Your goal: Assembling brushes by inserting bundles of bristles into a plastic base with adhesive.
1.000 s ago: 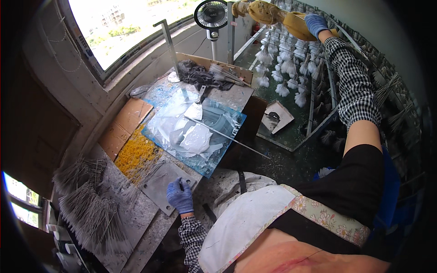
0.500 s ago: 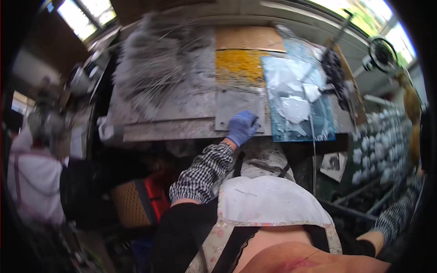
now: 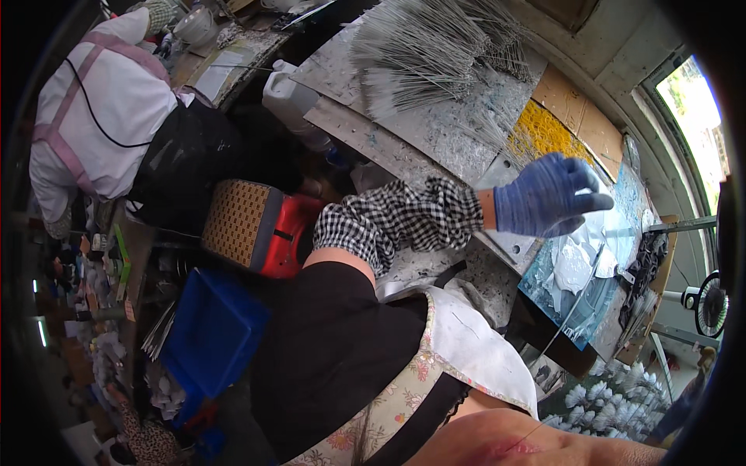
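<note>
My left hand, in a blue glove with a checked sleeve, is raised just above the grey workbench. Its fingers point right and are drawn together against the thumb; whether they pinch something I cannot tell. Below it lies a clear blue plastic sheet with white pieces on it. A thin wire runs from under the hand toward my apron. A patch of yellow bits lies just behind the hand. My right hand is out of view.
A heap of thin grey wires covers the bench's far part. A red stool with a woven seat and a blue crate stand at my left. Another person in a white garment bends over there. A small fan and white tufted pieces are at the right.
My head has turned left, so the bench has swung toward the upper right. My left hand has lifted off the bench edge and moved nearer the blue sheet.
</note>
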